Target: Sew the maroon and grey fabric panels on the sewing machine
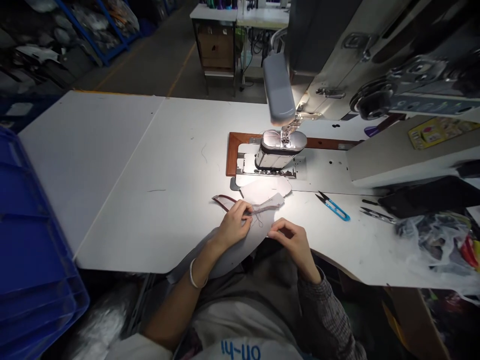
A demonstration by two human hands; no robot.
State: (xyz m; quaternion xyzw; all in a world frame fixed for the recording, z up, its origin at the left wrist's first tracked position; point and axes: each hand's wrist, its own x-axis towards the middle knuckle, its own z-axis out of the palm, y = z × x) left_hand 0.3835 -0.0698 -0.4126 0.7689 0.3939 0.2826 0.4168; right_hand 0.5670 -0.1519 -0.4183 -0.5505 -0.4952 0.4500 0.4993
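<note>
My left hand (234, 224) is closed on a grey fabric piece (245, 245) near the table's front edge. Dark red trim (224, 202) shows along part of the fabric, and loose dark thread (258, 219) lies on it by my fingertips. To the right, my right hand (294, 241) is pinched with thumb and forefinger together beside the fabric's edge; anything between them is too small to make out. The fabric's lower part hangs toward my lap. Just beyond it, a pale fabric piece (267, 187) lies by the sewing machine's post bed (279, 152).
Blue thread snips (333, 206) and dark snips (378, 215) lie on the white table (123, 200) at right. A plastic bag (438, 240) sits beyond them. The machine head (337, 65) overhangs the upper right. A blue crate (33, 240) stands at left.
</note>
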